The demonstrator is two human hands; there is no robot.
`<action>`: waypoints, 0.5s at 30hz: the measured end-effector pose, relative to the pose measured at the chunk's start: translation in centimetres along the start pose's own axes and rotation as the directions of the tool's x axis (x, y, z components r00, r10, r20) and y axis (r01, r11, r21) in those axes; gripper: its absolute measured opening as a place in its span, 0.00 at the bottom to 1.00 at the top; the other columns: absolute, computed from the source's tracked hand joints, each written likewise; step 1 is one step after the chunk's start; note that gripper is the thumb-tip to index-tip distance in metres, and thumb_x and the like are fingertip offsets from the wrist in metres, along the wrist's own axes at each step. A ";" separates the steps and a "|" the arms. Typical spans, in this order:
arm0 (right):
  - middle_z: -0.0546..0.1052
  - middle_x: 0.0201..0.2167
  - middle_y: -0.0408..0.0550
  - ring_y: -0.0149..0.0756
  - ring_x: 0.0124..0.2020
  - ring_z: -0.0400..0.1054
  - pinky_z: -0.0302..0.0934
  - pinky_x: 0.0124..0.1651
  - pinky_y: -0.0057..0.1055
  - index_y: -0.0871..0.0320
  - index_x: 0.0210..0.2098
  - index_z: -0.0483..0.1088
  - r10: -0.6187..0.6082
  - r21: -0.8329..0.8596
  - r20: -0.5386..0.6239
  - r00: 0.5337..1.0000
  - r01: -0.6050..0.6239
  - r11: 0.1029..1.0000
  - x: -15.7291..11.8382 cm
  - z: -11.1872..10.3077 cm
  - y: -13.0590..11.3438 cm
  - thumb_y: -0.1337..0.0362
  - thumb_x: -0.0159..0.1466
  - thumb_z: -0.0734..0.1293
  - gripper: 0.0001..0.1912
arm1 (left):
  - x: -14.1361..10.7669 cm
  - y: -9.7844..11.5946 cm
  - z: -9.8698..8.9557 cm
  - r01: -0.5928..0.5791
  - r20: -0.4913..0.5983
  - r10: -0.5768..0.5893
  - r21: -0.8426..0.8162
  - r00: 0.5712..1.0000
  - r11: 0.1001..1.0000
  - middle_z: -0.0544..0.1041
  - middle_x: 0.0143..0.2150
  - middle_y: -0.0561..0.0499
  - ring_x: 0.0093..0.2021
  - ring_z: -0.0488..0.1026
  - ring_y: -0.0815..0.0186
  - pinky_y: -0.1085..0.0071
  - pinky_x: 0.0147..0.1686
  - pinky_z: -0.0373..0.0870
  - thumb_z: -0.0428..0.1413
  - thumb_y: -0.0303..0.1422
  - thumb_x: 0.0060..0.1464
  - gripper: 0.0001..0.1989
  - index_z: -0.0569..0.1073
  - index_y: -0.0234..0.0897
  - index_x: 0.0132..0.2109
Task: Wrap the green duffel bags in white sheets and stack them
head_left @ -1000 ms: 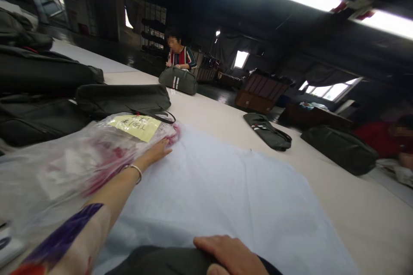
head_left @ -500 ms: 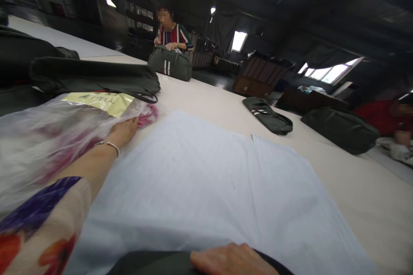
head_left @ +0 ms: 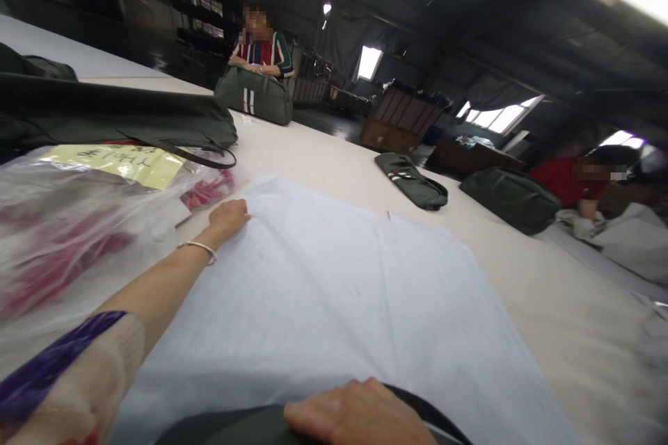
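My left hand (head_left: 229, 218), with a bracelet at the wrist, pinches the left edge of a pale blue sheet (head_left: 334, 292) spread over the table. Creases run from the pinched spot across the sheet. At the bottom, my right hand (head_left: 360, 414) lies on a dark green bag (head_left: 234, 427), only partly in view, its fingers resting on top. Left of my left hand is a clear plastic bag (head_left: 140, 236) with pink items inside and a yellow label (head_left: 120, 163).
Dark green bags lie at the left (head_left: 130, 115), on the far table (head_left: 412, 181) and at the right (head_left: 511, 198). A person in stripes (head_left: 261, 52) stands behind an upright bag (head_left: 255, 94). A person in red (head_left: 563, 177) is at the right, by pale cloth (head_left: 634, 236).
My left hand has left the clear plastic bag and closed on the blue sheet's edge. The view has shifted to the right. My right hand stays on the dark green bag.
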State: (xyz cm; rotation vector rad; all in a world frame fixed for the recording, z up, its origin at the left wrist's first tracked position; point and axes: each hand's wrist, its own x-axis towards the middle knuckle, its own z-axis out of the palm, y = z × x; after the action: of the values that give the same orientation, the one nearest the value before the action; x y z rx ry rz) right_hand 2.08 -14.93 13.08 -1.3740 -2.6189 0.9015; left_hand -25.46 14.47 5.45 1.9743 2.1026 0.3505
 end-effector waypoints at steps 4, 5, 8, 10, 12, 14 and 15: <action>0.82 0.37 0.33 0.37 0.36 0.74 0.66 0.42 0.30 0.36 0.47 0.72 -0.041 0.066 -0.070 0.997 0.046 0.997 -0.1 -0.1 0.0 0.38 0.63 0.60 0.20 | -0.6 1.5 -1.4 -0.042 -0.082 0.030 -0.147 0.996 0.988 0.74 0.50 0.37 0.55 0.68 0.43 0.49 0.54 0.63 0.52 0.33 0.55 0.08 0.73 0.36 0.38; 0.82 0.39 0.33 0.37 0.38 0.75 0.66 0.43 0.30 0.36 0.48 0.72 -0.050 0.093 -0.090 0.995 0.058 0.994 -0.2 -0.3 -0.1 0.38 0.63 0.59 0.21 | -0.9 2.0 -1.9 -0.056 -0.096 0.037 -0.198 0.995 0.979 0.73 0.51 0.38 0.56 0.68 0.43 0.48 0.55 0.62 0.51 0.33 0.55 0.08 0.72 0.36 0.39; 0.80 0.47 0.35 0.39 0.45 0.74 0.65 0.52 0.32 0.36 0.53 0.70 -0.039 0.206 -0.129 0.991 0.065 0.976 -0.9 -1.2 -0.9 0.38 0.63 0.59 0.24 | -2.0 3.1 -3.6 -0.081 -0.076 0.055 -0.390 0.996 0.917 0.75 0.48 0.42 0.53 0.70 0.49 0.50 0.56 0.63 0.52 0.34 0.54 0.07 0.70 0.37 0.38; 0.79 0.51 0.37 0.41 0.50 0.73 0.61 0.59 0.37 0.37 0.55 0.69 0.021 0.291 -0.124 0.992 0.017 0.957 -1.5 -2.2 -1.9 0.40 0.64 0.60 0.24 | -3.3 3.6 -5.2 -0.091 -0.033 0.087 -0.531 0.996 0.843 0.76 0.46 0.46 0.51 0.72 0.55 0.57 0.54 0.67 0.53 0.36 0.54 0.06 0.69 0.37 0.35; 0.78 0.52 0.38 0.43 0.54 0.70 0.54 0.65 0.42 0.37 0.56 0.69 0.096 0.357 -0.105 0.990 -0.053 0.933 -2.0 -3.2 -3.1 0.43 0.64 0.62 0.22 | -5.2 3.8 -7.0 -0.078 0.020 0.126 -0.686 0.992 0.724 0.77 0.46 0.48 0.47 0.73 0.59 0.63 0.48 0.72 0.53 0.39 0.54 0.09 0.68 0.38 0.35; 0.77 0.54 0.38 0.44 0.57 0.68 0.48 0.69 0.45 0.37 0.55 0.70 0.154 0.402 -0.098 0.983 -0.102 0.910 -2.5 -4.1 -4.4 0.46 0.65 0.64 0.20 | -7.3 4.2 -8.7 -0.037 0.066 0.159 -0.821 0.985 0.570 0.77 0.45 0.49 0.44 0.75 0.60 0.64 0.41 0.75 0.54 0.43 0.53 0.13 0.69 0.38 0.38; 0.77 0.54 0.39 0.44 0.58 0.67 0.46 0.69 0.46 0.38 0.55 0.71 0.175 0.416 -0.109 0.979 -0.115 0.902 -2.7 -4.5 -5.0 0.49 0.65 0.64 0.19 | -8.3 4.5 -9.3 -0.003 0.091 0.167 -0.871 0.982 0.490 0.77 0.45 0.49 0.42 0.75 0.60 0.64 0.40 0.76 0.55 0.46 0.53 0.16 0.69 0.39 0.41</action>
State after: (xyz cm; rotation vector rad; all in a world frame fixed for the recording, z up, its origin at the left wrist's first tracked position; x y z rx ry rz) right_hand 1.40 -17.02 19.98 -1.4626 -2.0841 1.2314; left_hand -23.77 6.34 15.81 1.3733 1.2477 1.0060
